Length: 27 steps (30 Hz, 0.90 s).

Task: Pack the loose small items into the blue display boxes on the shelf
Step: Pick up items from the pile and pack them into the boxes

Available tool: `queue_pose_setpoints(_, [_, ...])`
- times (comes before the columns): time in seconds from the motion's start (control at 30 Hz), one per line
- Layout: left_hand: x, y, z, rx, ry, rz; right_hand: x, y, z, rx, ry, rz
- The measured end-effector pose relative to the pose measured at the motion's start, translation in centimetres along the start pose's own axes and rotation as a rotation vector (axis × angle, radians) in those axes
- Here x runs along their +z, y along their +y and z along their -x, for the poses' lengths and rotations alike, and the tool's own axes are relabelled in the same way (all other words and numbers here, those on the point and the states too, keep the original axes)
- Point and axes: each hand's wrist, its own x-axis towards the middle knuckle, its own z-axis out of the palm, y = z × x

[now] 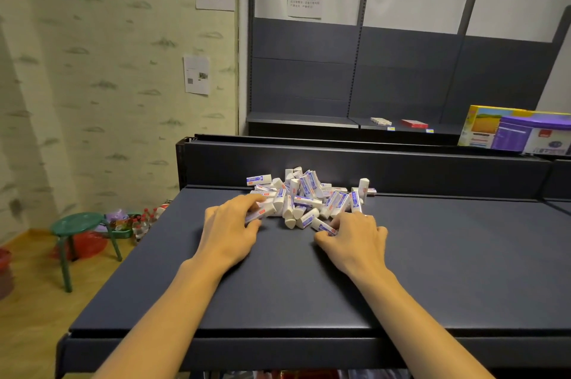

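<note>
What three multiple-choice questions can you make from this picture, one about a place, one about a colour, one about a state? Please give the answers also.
1. Where does the pile of small items lie?
A. on the green stool
B. on the dark shelf, near its back wall
C. on the floor

2. What colour is the stool on the left?
A. green
B. yellow
C. white

3. What is the left hand doing?
A. hanging at the side
B. lying flat, away from the pile
C. holding an item at the pile's edge

Answers:
1 B, the pile sits on the dark shelf close to the back wall.
2 A, its seat and legs are green.
3 C, its fingers curl round an item; the right hand pinches another item.
</note>
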Motion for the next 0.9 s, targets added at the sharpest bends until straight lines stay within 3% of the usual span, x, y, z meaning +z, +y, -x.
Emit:
queue_pose_setpoints(0.3, [0.3,-0.2,-0.1,0.037,0.036,0.133,-0.1,0.4,0.1,-0.093,0.104,-0.203])
queue_pose_setpoints(0.63, [-0.2,0.1,0.3,0.025,0.063,0.198,0.0,0.5,0.0,-0.106,0.132,-0.268])
queue_pose_setpoints(0.9, [0.2,2.3,-0.1,0.077,-0.015,0.266,-2.3,2.4,0.7,-0.221,0.119,-0.238])
